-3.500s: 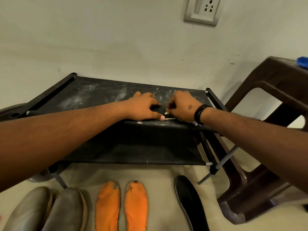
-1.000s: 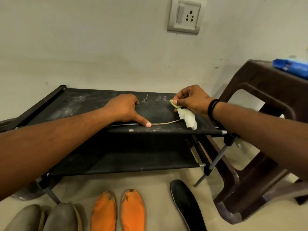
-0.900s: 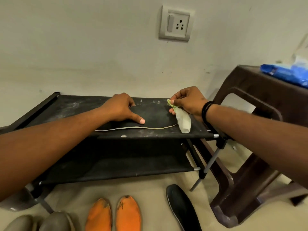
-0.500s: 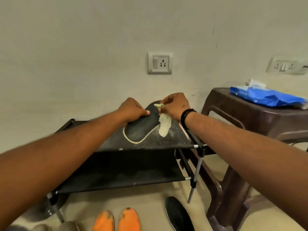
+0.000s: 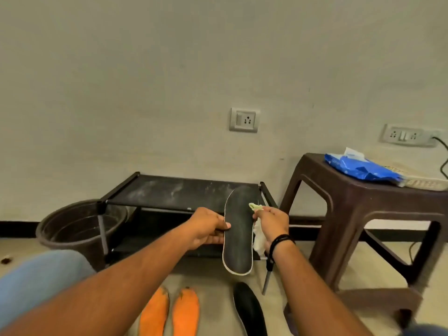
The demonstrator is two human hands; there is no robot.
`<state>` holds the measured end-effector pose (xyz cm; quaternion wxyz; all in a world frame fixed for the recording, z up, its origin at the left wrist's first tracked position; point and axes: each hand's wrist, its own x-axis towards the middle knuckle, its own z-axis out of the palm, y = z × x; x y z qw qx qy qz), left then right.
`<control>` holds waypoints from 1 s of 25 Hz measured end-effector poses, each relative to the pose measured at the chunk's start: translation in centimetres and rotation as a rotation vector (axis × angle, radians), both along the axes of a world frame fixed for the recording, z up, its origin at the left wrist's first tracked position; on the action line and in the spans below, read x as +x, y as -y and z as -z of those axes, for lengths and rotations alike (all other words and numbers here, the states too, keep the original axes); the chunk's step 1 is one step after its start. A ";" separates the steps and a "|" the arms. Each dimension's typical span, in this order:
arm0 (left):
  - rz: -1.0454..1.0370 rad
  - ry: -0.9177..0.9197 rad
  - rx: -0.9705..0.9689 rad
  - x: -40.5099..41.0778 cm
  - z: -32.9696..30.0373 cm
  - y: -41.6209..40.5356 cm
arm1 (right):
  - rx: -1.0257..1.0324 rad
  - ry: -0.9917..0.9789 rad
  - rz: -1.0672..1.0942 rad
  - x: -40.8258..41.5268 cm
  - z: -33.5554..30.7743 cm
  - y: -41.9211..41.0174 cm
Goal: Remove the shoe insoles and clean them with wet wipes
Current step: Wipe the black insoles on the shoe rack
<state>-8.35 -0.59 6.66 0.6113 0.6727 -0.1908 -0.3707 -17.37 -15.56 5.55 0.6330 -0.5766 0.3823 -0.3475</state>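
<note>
left hand [image 5: 208, 227] grips black insole [image 5: 238, 229] | right hand [image 5: 272, 221] pinches wipe [image 5: 259, 238] beside it

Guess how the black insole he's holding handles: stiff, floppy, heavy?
Probably fairly stiff: the insole, gripped at one edge by the left hand, stands upright without visibly drooping. Likely light: a thumb-and-finger grip carries it. It may be damp and a little slick where the right hand holds a wipe against it.

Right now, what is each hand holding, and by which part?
Left hand grips the black insole at its left edge, about mid-length, thumb on its face. Right hand holds a crumpled wet wipe against the insole's right edge.
</note>
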 end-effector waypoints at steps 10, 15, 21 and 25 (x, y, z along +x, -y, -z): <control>-0.060 -0.129 0.406 -5.5 14.3 -4.9 | 0.223 -0.364 0.052 -6.5 16.1 -9.4; -0.291 -0.227 0.406 -5.0 21.5 -5.6 | 0.151 -0.722 -0.126 -5.6 21.8 -9.3; -0.377 -0.319 0.417 -3.9 28.4 -3.0 | 0.001 -1.002 -0.206 -4.1 25.3 -8.1; -0.424 -0.331 0.401 -4.0 32.4 -0.9 | -0.028 -1.100 -0.211 -3.9 27.5 -7.1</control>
